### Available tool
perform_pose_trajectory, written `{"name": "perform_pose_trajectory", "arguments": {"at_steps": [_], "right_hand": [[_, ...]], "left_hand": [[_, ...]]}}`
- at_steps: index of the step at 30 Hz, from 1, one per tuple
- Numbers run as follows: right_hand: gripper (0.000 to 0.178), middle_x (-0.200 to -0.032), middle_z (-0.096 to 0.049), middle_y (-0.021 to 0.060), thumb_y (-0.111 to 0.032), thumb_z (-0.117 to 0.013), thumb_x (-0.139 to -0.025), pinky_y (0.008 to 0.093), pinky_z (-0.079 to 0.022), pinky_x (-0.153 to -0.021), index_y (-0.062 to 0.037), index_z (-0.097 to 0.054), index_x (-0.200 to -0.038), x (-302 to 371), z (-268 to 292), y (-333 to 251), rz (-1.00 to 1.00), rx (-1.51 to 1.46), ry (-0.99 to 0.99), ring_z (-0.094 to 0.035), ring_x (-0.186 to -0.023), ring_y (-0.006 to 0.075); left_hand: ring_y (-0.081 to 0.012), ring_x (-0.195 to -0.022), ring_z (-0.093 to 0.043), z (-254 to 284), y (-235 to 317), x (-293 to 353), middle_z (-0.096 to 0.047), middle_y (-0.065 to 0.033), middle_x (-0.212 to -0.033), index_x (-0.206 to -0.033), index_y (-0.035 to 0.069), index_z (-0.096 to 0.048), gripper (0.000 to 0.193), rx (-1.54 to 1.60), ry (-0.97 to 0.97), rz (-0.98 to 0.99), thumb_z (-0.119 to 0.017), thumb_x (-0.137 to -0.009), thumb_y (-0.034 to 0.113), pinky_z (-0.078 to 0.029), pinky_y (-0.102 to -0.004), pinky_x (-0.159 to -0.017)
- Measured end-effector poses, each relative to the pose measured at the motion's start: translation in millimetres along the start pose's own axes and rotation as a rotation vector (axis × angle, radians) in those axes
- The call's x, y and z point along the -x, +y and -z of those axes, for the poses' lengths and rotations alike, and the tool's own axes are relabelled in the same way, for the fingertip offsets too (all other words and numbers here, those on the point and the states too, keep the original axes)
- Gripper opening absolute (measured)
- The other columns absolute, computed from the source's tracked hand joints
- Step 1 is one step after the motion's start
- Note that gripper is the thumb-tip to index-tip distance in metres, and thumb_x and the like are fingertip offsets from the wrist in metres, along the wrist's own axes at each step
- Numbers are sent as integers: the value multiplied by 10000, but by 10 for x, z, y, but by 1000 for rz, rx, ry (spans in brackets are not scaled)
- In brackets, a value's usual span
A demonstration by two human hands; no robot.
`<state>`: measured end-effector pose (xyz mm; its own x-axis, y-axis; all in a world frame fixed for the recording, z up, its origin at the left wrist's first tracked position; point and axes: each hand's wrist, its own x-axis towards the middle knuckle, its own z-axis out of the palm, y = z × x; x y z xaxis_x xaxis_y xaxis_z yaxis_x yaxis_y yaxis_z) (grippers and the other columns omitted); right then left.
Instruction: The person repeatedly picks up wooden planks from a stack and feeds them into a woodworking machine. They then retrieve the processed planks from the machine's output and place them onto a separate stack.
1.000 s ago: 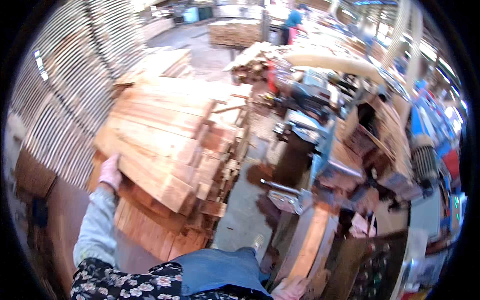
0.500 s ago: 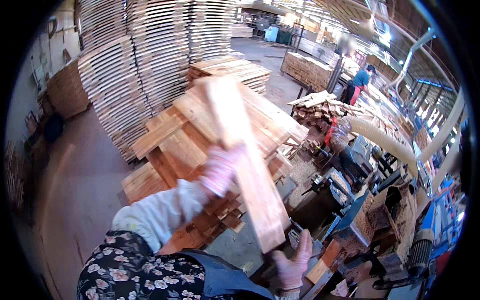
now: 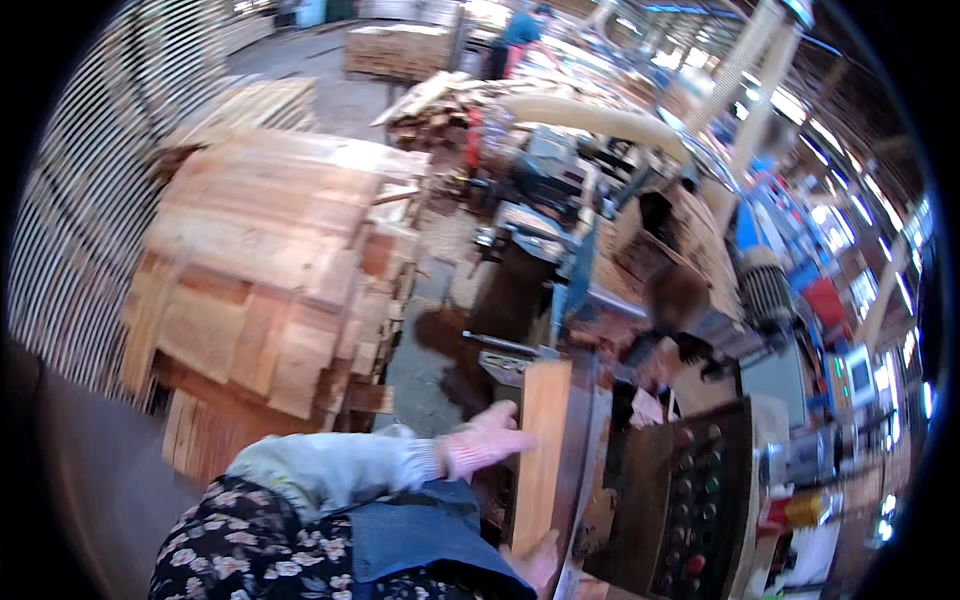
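A reddish-brown wooden board (image 3: 543, 450) lies lengthwise along the machine's metal bed (image 3: 588, 450). My left hand (image 3: 487, 441), in a pink-striped glove, is at the board's left side, with thumb and fingers apart and fingertips against the edge. Around the board's near end is my right hand (image 3: 535, 565), gripping it; its fingers are partly hidden at the bottom of the view. A stack of wooden boards (image 3: 255, 215) stands to the left, its top layer uneven.
A control panel with several round buttons (image 3: 690, 500) is right of the bed. Beyond it are a sawdust-covered machine (image 3: 625, 255), a motor (image 3: 765, 285) and a beige hose (image 3: 600, 118). Tall slatted wood stacks (image 3: 100, 190) rise at left. A co-worker (image 3: 522, 35) stands far back near piled offcuts.
The board has come down from above the stack onto the machine bed. My left hand has left its middle for its side; my right hand now grips the near end. The view has swung right.
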<state>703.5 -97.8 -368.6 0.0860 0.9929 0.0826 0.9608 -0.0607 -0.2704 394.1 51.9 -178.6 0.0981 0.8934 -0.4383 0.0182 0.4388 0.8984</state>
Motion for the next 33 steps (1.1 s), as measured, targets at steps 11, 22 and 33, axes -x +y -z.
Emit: {"name": "perform_pose_trajectory", "arguments": {"at_steps": [11, 22, 33], "right_hand": [[1102, -1346, -619, 262, -444, -849, -642, 543, -486, -1065, -32, -405, -1562, 90, -463, 355, -453, 167, 71, -597, -1225, 466], [1159, -1526, -483, 203, -617, -825, -675, 556, -336, -1186, -105, -356, -1603, -2463, -804, -488, -163, -80, 186, -444, -1406, 406], [726, -1174, -629, 129, -483, -670, -877, 414, -485, -889, -167, -498, -1508, 168, -458, 340, -183, 153, 5, -570, -1016, 280]], "left_hand": [[-218, -1155, -603, 3464, -553, 1490, -612, -95, -1323, -1438, 28, -569, 494, 399, 1510, -778, -665, -1034, 294, -493, -345, -988], [-190, -1167, -621, 5455, -1302, 1590, -615, -76, -1419, -1366, 68, -612, 504, 697, 1323, -591, -707, -1008, 409, -511, -335, -930], [-274, -1154, -658, 5458, -931, 1358, -686, -104, -1285, -1365, 39, -619, 413, 693, 1059, -595, -623, -1070, 328, -586, -419, -959]]}}
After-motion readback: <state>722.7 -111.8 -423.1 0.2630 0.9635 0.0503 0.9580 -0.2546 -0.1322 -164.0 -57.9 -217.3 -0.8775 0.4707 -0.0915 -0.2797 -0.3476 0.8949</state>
